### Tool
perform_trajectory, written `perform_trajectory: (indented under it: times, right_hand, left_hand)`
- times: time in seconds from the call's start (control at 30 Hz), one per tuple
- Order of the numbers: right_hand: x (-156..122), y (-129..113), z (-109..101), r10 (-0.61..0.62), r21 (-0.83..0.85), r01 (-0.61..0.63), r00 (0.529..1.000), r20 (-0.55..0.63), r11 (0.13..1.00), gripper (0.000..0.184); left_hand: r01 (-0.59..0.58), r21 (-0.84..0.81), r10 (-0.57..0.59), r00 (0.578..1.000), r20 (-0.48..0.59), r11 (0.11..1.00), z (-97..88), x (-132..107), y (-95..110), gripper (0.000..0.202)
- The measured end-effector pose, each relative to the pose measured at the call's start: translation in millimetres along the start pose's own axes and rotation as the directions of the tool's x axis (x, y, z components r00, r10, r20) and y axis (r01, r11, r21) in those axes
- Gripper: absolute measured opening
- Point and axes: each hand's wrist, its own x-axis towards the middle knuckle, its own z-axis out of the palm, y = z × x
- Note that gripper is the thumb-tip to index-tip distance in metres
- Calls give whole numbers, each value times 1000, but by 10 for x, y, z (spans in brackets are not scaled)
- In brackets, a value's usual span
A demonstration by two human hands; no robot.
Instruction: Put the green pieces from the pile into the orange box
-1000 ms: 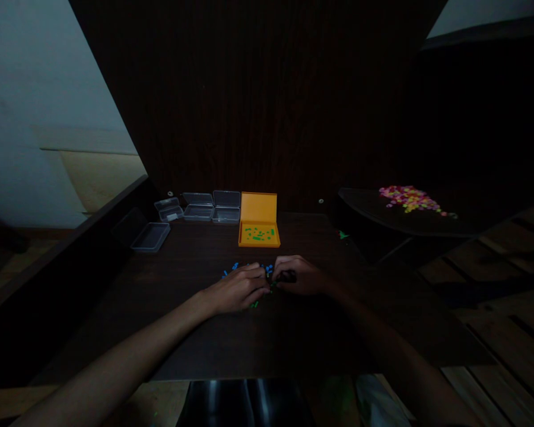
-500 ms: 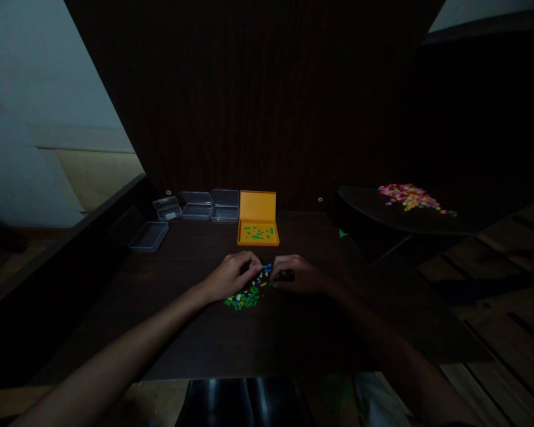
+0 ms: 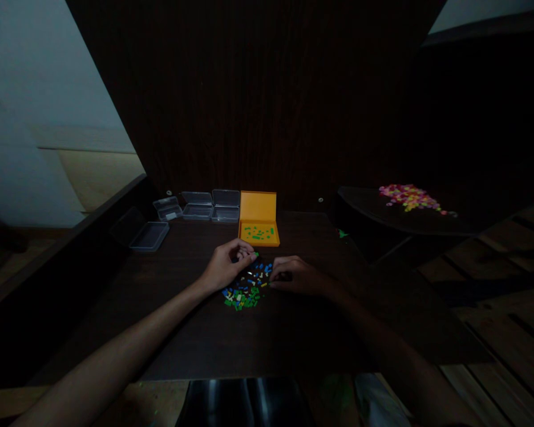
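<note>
Small building bricks in green, blue, white and yellow (image 3: 244, 298) lie loosely piled on the dark table. Just in front of the open orange box (image 3: 258, 206), my left hand (image 3: 228, 261) pinches a green brick (image 3: 256, 254) between thumb and fingers. Several green pieces are scattered inside that box. At the right edge of the pile, my right hand (image 3: 300, 274) is curled with its fingertips close together near the table; whatever they hold cannot be made out.
Clear plastic boxes with raised lids (image 3: 197, 210) stand left of the orange box, another (image 3: 149, 236) nearer the left side panel. A heap of pink and yellow pieces (image 3: 412, 197) lies on a shelf at the right. A dark panel (image 3: 258, 101) rises behind the table.
My left hand has lifted up and away from the pile towards the orange box, now with a green brick at its fingertips. My right hand has barely moved.
</note>
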Motion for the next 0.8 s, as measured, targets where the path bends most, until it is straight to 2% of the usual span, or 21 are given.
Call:
perform_trajectory:
  times: [0.2,0.3,0.53,0.67,0.8]
  right_hand:
    - [-3,-3,7,-13,-9,13,1000,-6,1000,13]
    - [-3,13,13,-19,-38,18,1000,-20,999,11]
    - [12,23,25,46,-46,-48,998,-35,998,5]
    - [16,18,42,41,-19,-42,998,-56,999,3]
    - [22,22,54,53,9,-53,997,-61,999,3]
  left_hand:
    - [42,-34,-45,993,-111,999,-37,57,-57,25]
    - [36,3,-35,989,-145,999,-83,94,-104,25]
    - [22,325,48,977,-206,945,-254,256,-180,14]
    - [79,490,28,978,-207,868,-307,359,-186,14]
    - [134,564,-43,984,-172,815,-298,480,-183,16]
